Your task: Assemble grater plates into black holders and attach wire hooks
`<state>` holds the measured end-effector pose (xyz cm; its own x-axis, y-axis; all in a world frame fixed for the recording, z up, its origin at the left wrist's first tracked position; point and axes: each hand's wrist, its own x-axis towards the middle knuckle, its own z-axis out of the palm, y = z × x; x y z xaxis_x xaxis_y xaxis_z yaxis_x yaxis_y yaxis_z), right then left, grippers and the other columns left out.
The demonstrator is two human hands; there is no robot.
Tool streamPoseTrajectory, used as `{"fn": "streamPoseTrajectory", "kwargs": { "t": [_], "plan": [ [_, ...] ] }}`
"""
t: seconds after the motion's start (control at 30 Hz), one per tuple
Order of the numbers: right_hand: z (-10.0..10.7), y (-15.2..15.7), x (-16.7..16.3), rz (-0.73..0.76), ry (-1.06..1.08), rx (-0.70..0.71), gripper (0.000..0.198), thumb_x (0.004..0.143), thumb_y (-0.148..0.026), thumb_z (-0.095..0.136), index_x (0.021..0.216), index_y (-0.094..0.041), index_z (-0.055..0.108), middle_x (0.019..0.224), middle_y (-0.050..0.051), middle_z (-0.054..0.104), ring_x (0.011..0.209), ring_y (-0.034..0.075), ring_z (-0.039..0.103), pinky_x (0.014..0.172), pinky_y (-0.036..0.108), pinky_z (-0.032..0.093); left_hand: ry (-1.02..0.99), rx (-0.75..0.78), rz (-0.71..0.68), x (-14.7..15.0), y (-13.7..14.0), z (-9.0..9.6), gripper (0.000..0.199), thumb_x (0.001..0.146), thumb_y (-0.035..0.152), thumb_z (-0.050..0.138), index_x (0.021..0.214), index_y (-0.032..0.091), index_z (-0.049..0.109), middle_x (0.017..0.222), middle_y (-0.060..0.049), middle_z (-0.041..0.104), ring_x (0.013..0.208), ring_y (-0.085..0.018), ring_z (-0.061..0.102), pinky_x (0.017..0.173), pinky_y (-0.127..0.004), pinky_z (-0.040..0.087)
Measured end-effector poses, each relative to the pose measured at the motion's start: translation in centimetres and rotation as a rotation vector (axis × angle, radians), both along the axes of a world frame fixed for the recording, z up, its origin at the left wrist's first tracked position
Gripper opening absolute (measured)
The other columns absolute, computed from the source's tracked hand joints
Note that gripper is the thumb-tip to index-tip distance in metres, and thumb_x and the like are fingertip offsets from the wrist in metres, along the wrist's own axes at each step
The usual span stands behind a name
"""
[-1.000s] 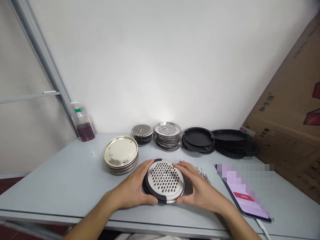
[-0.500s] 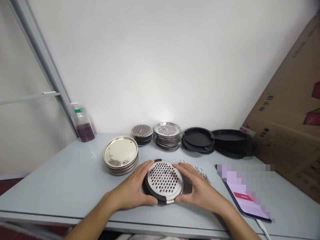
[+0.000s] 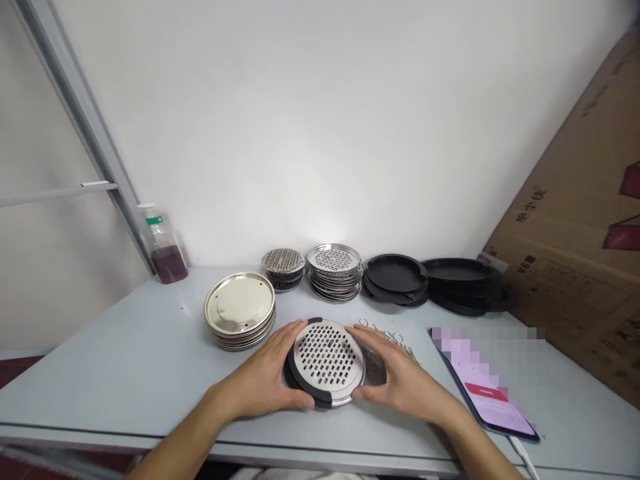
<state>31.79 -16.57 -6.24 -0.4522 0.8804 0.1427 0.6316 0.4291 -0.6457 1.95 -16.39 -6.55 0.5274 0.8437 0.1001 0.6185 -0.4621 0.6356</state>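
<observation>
A round perforated metal disc (image 3: 329, 355) lies near the table's front edge, with a black curved rim (image 3: 299, 381) around its left side. From the left, my left hand (image 3: 273, 373) wraps round the black rim, thumb at the front and fingers at the back. My right hand (image 3: 393, 373) grips the disc's bare metal edge on the right, thumb and fingertips against it. Behind my right hand, several small looped metal clips (image 3: 395, 337) lie partly hidden. A dark flat surface shows between the right palm and the disc; I cannot tell what it is.
Gold-coloured lids (image 3: 240, 303) are stacked at left. Along the wall stand small grated discs (image 3: 283, 261), perforated silver discs (image 3: 334, 259), black round trays (image 3: 397, 273) and more black trays (image 3: 457, 270). A bottle (image 3: 169, 263) stands far left; a phone (image 3: 493, 393) and cardboard box (image 3: 565, 267) are at right.
Both hands keep the same hold on the disc. The whole view has shifted very slightly, and nothing on the table has visibly moved.
</observation>
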Motion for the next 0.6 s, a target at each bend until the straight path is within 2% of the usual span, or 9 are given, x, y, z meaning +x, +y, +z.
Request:
{"fn": "streamPoseTrajectory", "kwargs": {
  "t": [0.2, 0.4, 0.5, 0.6],
  "plan": [
    [0.35, -0.07, -0.53, 0.004, 0.0, 0.024, 0.091, 0.067, -0.051, 0.081, 0.146, -0.03, 0.042, 0.151, 0.008, 0.044, 0.141, 0.037, 0.035, 0.119, 0.058, 0.02, -0.05, -0.003, 0.014, 0.33, 0.0, 0.12, 0.116, 0.057, 0.051, 0.087, 0.153, 0.029, 0.024, 0.159, -0.008, 0.028, 0.144, -0.035, 0.029, 0.12, -0.049, 0.025],
    [0.47, -0.06, -0.68, -0.002, -0.007, 0.03, 0.091, 0.066, -0.051, 0.082, 0.146, -0.031, 0.042, 0.149, 0.008, 0.046, 0.14, 0.037, 0.037, 0.119, 0.059, 0.02, -0.051, -0.003, 0.01, 0.47, 0.09, 0.36, 0.117, 0.056, 0.054, 0.087, 0.152, 0.028, 0.028, 0.159, -0.009, 0.03, 0.144, -0.034, 0.03, 0.12, -0.048, 0.026],
    [0.37, -0.07, -0.55, 0.001, -0.008, 0.023, 0.089, 0.068, -0.05, 0.08, 0.146, -0.032, 0.041, 0.15, 0.007, 0.046, 0.141, 0.036, 0.035, 0.119, 0.058, 0.02, -0.031, -0.011, 0.007, 0.34, 0.04, 0.08, 0.115, 0.059, 0.054, 0.086, 0.153, 0.029, 0.026, 0.16, -0.009, 0.026, 0.146, -0.036, 0.026, 0.12, -0.052, 0.023],
    [0.15, -0.1, -0.39, 0.028, -0.01, 0.019, 0.088, 0.072, -0.053, 0.077, 0.148, -0.031, 0.038, 0.153, 0.007, 0.041, 0.142, 0.033, 0.035, 0.12, 0.055, 0.019, 0.018, -0.022, 0.004, 0.24, -0.15, -0.33, 0.115, 0.061, 0.056, 0.084, 0.155, 0.031, 0.022, 0.164, -0.008, 0.015, 0.148, -0.037, 0.019, 0.121, -0.053, 0.021]
  ]
}}
